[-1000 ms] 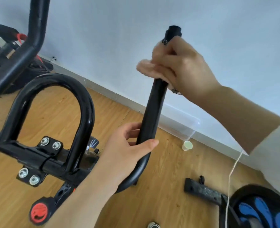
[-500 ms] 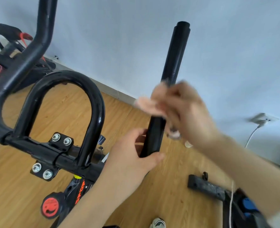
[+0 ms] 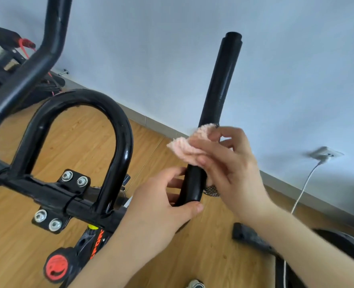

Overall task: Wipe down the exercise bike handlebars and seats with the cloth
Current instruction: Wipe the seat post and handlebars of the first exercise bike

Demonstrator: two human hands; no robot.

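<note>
The right hand clasps the pink cloth round the lower half of the upright handlebar arm, and the left hand grips the same arm just below, thumb across the front, steadying it. The stroke probably goes best with the cloth wrapped fully round the arm, squeezed evenly and twisted a little while sliding, so the far side is wiped too; the bend under the left hand risks being missed.

We have slid our right hand and the cloth down the handlebar, from its top end to just above our left hand. The bar's upper length now stands bare.
</note>
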